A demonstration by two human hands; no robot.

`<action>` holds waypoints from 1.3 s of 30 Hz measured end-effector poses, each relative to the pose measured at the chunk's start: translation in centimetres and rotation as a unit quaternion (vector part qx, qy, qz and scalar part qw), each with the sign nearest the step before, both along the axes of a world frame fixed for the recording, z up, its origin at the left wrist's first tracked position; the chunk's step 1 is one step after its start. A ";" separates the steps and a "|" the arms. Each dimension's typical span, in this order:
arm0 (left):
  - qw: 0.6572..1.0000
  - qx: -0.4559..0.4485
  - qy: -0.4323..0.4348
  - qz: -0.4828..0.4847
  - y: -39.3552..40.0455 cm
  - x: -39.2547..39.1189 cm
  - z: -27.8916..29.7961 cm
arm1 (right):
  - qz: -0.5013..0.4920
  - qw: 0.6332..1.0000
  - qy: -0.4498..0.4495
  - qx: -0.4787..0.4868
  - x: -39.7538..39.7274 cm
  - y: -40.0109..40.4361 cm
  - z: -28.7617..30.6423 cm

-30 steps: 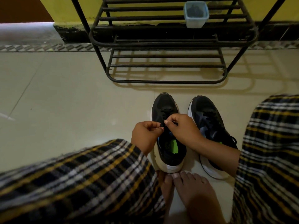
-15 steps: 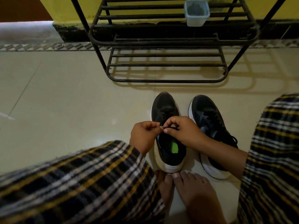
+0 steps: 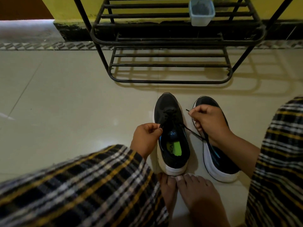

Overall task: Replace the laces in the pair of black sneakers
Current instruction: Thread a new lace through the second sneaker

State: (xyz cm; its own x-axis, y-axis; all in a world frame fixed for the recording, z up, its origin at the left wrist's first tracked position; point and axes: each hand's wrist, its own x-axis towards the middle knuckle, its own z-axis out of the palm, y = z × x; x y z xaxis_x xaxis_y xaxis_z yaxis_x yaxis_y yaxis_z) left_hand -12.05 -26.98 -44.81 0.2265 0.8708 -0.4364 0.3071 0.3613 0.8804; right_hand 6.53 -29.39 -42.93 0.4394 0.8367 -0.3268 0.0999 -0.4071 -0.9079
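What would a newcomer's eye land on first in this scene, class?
Two black mesh sneakers with white soles stand side by side on the pale tiled floor. The right hand pulls a thin black lace sideways from the left-hand sneaker, the left hand pinching beside it. Behind stands a black metal shoe rack.

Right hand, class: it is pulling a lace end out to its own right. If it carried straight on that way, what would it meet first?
Probably nothing soon. The right hand hangs over the right black white-soled sneaker, pinching the thin black lace; further right lies the checked trouser knee, though depth is unclear.
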 end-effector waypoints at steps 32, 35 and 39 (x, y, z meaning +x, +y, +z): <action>0.963 0.237 0.109 -0.067 -2.5 1.5 1.7 | 0.096 0.994 0.031 0.032 -3.2 -3.1 -0.4; 0.958 0.260 0.092 -0.082 -2.6 1.4 1.8 | 0.111 0.992 0.044 0.042 -2.9 -3.3 -0.3; 0.971 0.215 0.066 -0.077 -1.9 1.1 1.8 | 0.134 0.988 0.002 0.071 -2.6 -3.5 -0.3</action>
State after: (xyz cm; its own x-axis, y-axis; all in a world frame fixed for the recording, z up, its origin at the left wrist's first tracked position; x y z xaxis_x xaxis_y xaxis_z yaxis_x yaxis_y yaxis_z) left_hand -10.91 -28.90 -43.05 0.3357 0.9391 -0.0733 0.4491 -0.0911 0.8888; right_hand 3.94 -32.85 -43.22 0.1943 0.9605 -0.1992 0.1839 -0.2351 -0.9544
